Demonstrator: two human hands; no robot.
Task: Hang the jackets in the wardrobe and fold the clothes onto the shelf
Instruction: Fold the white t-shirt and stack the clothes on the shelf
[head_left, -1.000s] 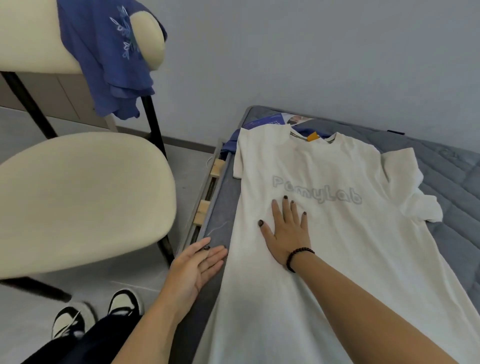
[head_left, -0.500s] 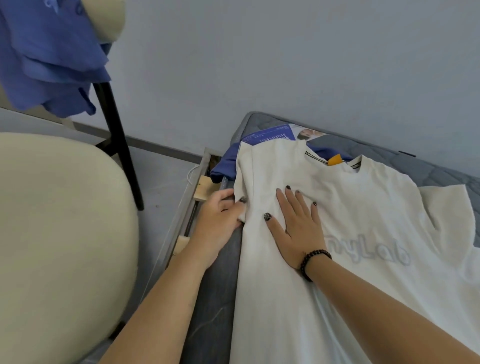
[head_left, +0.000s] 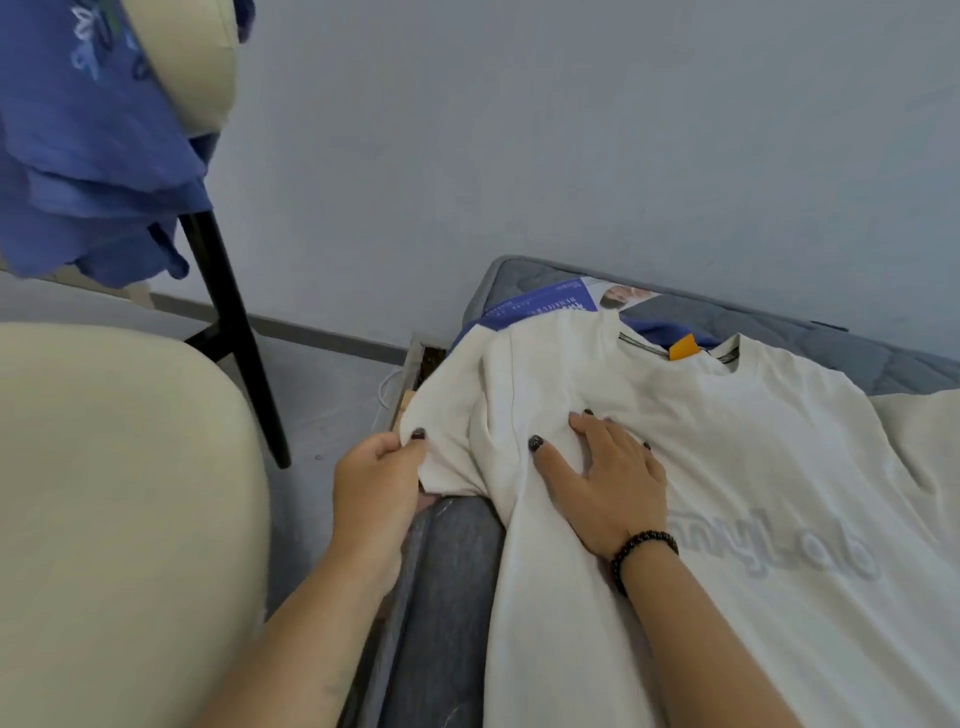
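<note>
A cream-white T-shirt (head_left: 727, 467) of soft, slightly ribbed-looking knit lies spread front-up on a bed, over a grey quilted mattress (head_left: 447, 597). Its long axis runs from the collar, at the far end near the wall, down toward the person at the lower right; the neckline points away, with striped trim and a small orange tag (head_left: 682, 347) showing inside it. Pale raised lettering crosses the chest, partly hidden by the right forearm.

The left hand (head_left: 376, 486) pinches the edge of the shirt's near sleeve (head_left: 441, 436) at the mattress edge, thumb on top and fingers curled beneath the cloth, with the sleeve bunched into soft folds. The right hand (head_left: 605, 478) lies flat on the chest just beside that sleeve seam, fingers straight and spread, pressing the fabric down; nails are dark, and a black bead bracelet (head_left: 641, 553) circles the wrist.

Beneath the collar end lies a blue garment (head_left: 660, 332) and a printed blue and white sheet (head_left: 550, 301). To the left stands a chair with a smooth, rounded cream seat (head_left: 119, 519) and black legs (head_left: 234, 332); a crinkled blue garment with pale floral stitching (head_left: 88, 156) hangs over its backrest. Behind is a plain grey-blue wall (head_left: 571, 130).
</note>
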